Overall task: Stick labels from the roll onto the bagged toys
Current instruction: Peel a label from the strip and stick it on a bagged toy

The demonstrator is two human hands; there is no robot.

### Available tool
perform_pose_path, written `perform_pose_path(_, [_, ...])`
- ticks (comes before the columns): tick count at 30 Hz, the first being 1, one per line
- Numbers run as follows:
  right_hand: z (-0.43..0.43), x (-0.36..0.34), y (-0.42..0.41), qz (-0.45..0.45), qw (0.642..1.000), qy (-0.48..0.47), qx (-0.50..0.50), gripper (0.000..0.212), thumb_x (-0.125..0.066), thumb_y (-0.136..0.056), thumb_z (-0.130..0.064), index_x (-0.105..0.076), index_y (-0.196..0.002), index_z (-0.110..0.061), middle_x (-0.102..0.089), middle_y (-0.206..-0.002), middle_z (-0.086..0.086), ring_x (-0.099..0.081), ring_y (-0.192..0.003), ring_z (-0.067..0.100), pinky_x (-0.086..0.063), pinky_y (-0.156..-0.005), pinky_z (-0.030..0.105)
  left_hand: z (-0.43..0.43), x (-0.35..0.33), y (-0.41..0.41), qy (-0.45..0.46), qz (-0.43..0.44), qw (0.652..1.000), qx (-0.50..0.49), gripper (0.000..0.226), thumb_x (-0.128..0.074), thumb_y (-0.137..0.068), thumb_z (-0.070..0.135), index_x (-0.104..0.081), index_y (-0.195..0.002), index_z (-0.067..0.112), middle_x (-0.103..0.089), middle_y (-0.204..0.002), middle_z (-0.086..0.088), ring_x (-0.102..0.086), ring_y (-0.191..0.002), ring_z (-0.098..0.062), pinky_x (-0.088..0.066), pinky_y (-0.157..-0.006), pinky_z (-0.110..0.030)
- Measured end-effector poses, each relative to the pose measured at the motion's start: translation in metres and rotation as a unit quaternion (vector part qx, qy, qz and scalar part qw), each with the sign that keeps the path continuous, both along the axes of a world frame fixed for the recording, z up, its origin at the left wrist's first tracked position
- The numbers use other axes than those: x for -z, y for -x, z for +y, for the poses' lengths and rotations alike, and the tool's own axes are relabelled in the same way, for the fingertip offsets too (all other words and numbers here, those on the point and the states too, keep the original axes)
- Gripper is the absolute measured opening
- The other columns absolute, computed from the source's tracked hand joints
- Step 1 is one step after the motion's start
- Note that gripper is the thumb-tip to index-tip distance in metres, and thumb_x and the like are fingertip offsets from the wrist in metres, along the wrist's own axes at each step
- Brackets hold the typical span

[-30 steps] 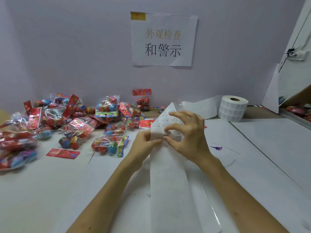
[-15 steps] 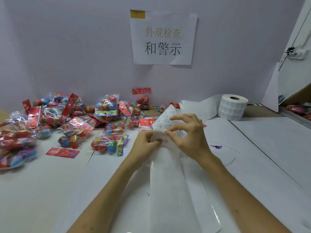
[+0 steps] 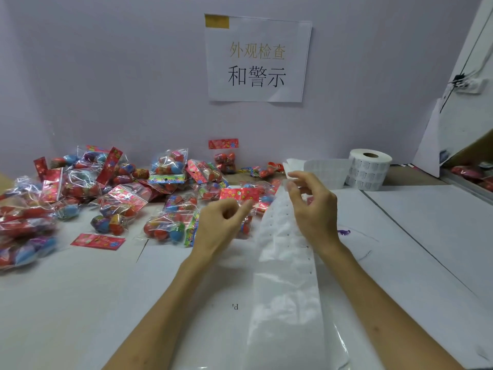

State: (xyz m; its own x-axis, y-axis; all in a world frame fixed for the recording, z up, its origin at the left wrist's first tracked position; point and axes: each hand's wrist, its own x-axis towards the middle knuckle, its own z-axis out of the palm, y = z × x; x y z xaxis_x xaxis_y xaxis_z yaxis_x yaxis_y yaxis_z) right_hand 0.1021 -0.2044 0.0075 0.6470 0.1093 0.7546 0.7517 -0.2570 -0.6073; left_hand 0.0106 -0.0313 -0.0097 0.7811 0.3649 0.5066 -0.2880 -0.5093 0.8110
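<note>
White label roll (image 3: 369, 169), red-topped toy bags (image 3: 168, 169)

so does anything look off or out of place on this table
One loose red header card lies flat by itself on the table, in front of the heap of bagged toys, seemingly attached to no bag. A small purple mark also sits on the table right of the backing strip.
</note>
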Motion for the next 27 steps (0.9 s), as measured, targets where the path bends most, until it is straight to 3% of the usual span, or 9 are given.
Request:
perform_pose_path(5, [0.003, 0.004, 0.002, -0.035, 0.998, 0.056, -0.019, 0.021, -0.064, -0.098, -0.034, -0.068, -0.116, -0.024, -0.066, -0.096, -0.017, -0.065, -0.084, -0.001, -0.05, -0.073, 0.011, -0.004, -0.01, 0.002, 0.177, 0.024, 0.975, 0.133, 0.022, -0.065, -0.099, 0.024, -0.082, -0.085, 0.022, -0.064, -0.066, 0.0, -0.054, -0.055, -0.011, -0.044, -0.048, -0.021])
perform_pose_path(9, [0.006, 0.006, 0.006, -0.045, 0.995, 0.078, -0.039, 0.022, -0.066, -0.097, -0.037, -0.065, -0.117, -0.029, -0.066, -0.097, -0.017, -0.065, -0.079, 0.002, -0.048, -0.072, 0.012, -0.013, -0.007, 0.002, 0.175, 0.06, 0.966, 0.183, 0.021, -0.063, -0.099, 0.025, -0.079, -0.112, 0.023, -0.072, -0.083, -0.001, -0.057, -0.057, -0.014, -0.045, -0.051, -0.022])
perform_pose_path(13, [0.007, 0.007, 0.009, -0.031, 0.992, 0.108, -0.06, 0.034, -0.061, -0.093, -0.048, -0.06, -0.123, -0.032, -0.062, -0.102, -0.017, -0.065, -0.08, 0.005, -0.054, -0.076, 0.028, -0.012, -0.005, 0.002, 0.208, 0.061, 0.96, 0.178, 0.021, -0.066, -0.098, 0.025, -0.076, -0.117, 0.023, -0.074, -0.09, -0.001, -0.059, -0.058, -0.014, -0.048, -0.054, -0.025])
perform_pose_path(16, [0.008, 0.009, 0.009, -0.005, 0.985, 0.139, -0.106, 0.052, -0.069, -0.087, -0.052, -0.053, -0.134, -0.034, -0.057, -0.11, -0.017, -0.063, -0.087, 0.004, -0.054, -0.076, 0.02, -0.011, -0.005, 0.002, 0.203, 0.056, 0.966, 0.148, 0.016, -0.069, -0.097, 0.022, -0.073, -0.112, 0.02, -0.073, -0.083, 0.004, -0.059, -0.058, -0.013, -0.049, -0.056, -0.032])
perform_pose_path(19, [0.005, 0.008, 0.006, -0.004, 0.976, 0.167, -0.139, 0.071, -0.082, -0.078, -0.038, -0.048, -0.14, -0.035, -0.051, -0.121, -0.017, -0.062, -0.093, 0.006, -0.05, -0.079, 0.013, -0.011, -0.002, 0.0, 0.156, 0.052, 0.979, 0.122, 0.02, -0.069, -0.096, 0.02, -0.069, -0.116, 0.015, -0.071, -0.077, 0.005, -0.058, -0.056, -0.015, -0.048, -0.052, -0.028])
perform_pose_path(21, [0.003, 0.006, 0.004, -0.02, 0.977, 0.168, -0.134, 0.063, -0.083, -0.079, -0.03, -0.056, -0.136, -0.031, -0.051, -0.124, -0.013, -0.061, -0.098, 0.006, -0.046, -0.082, 0.01, -0.014, 0.0, 0.0, 0.099, 0.051, 0.988, 0.105, 0.017, -0.066, -0.096, 0.02, -0.07, -0.112, 0.02, -0.07, -0.076, 0.004, -0.058, -0.055, -0.014, -0.045, -0.05, -0.021])
perform_pose_path(23, [0.002, 0.005, 0.004, -0.038, 0.98, 0.155, -0.117, 0.04, -0.081, -0.082, -0.022, -0.069, -0.12, -0.026, -0.054, -0.119, -0.008, -0.059, -0.103, 0.004, -0.045, -0.085, 0.01, -0.017, 0.002, -0.001, 0.067, 0.051, 0.992, 0.09, 0.025, -0.061, -0.096, 0.016, -0.069, -0.105, 0.037, -0.07, -0.08, 0.001, -0.058, -0.056, -0.014, -0.047, -0.05, -0.022])
perform_pose_path(25, [0.002, 0.005, 0.005, -0.06, 0.983, 0.148, -0.095, 0.021, -0.079, -0.084, -0.015, -0.076, -0.104, -0.021, -0.058, -0.111, -0.005, -0.059, -0.103, 0.005, -0.049, -0.086, 0.017, -0.018, 0.005, -0.002, 0.032, 0.06, 0.995, 0.073, 0.039, -0.055, -0.091, 0.019, -0.065, -0.096, 0.057, -0.07, -0.079, 0.005, -0.057, -0.056, -0.021, -0.054, -0.055, -0.036])
perform_pose_path(27, [0.003, 0.005, 0.006, -0.077, 0.982, 0.152, -0.078, 0.013, -0.08, -0.084, -0.012, -0.078, -0.095, -0.017, -0.061, -0.104, -0.003, -0.061, -0.099, 0.01, -0.052, -0.085, 0.026, -0.016, 0.007, -0.002, -0.005, 0.069, 0.996, 0.062, 0.044, -0.048, -0.087, 0.021, -0.062, -0.096, 0.062, -0.069, -0.079, 0.011, -0.058, -0.062, -0.032, -0.057, -0.063, -0.046])
